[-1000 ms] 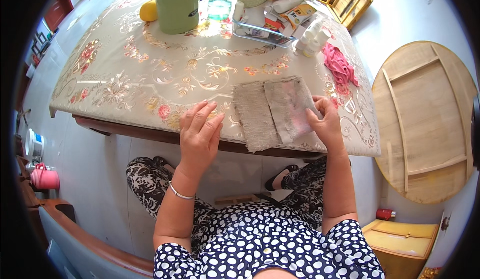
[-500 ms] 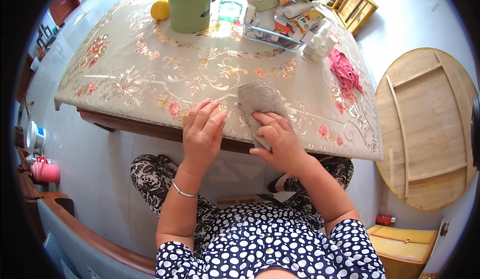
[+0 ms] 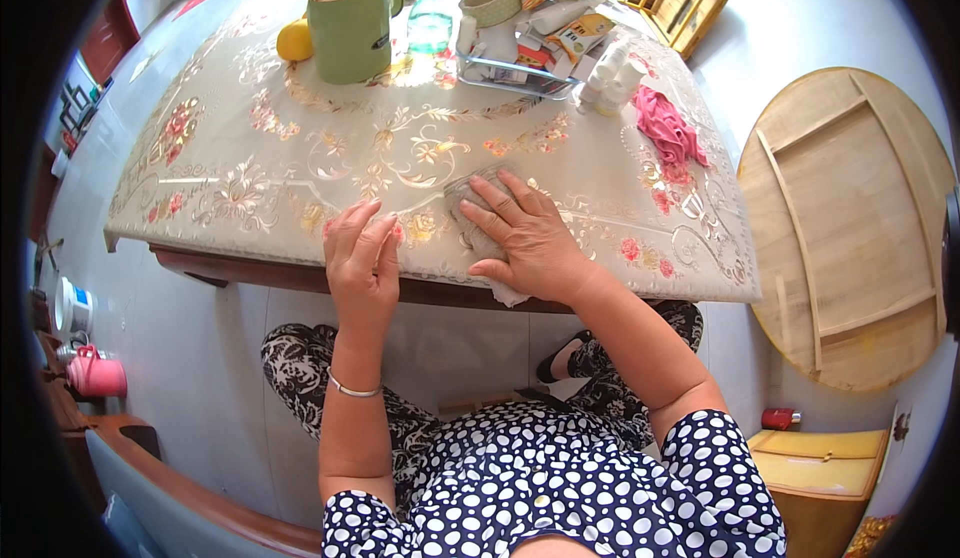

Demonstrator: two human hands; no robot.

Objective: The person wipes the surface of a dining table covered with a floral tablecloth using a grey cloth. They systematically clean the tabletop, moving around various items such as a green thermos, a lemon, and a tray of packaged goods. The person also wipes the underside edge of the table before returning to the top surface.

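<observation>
My right hand [image 3: 518, 234] lies flat on a folded grey cloth [image 3: 464, 198], its fingers spread and pressing it onto the tablecloth [image 3: 230, 223]. Most of the cloth is hidden under the palm; a pale corner hangs out by the thumb at the near table edge. My left hand [image 3: 360, 258] rests at the same edge, left of the cloth, with loosely bent fingers apart and nothing in them. A bracelet circles that wrist. The tablecloth is beige with shiny floral patterns.
Toward the back stand a green jug [image 3: 350, 33], a yellow fruit [image 3: 294, 40], a spray bottle [image 3: 430, 24] and a basket [image 3: 515, 78] of small items. White bottles [image 3: 612, 80] and a pink cloth [image 3: 668, 130] are at the right. A round wooden tabletop [image 3: 850, 228] leans beyond.
My right hand has gone from gripping the grey cloth with bent fingers to lying flat and spread over it. The whole view has shifted slightly; my left hand stays by the edge, a little further left.
</observation>
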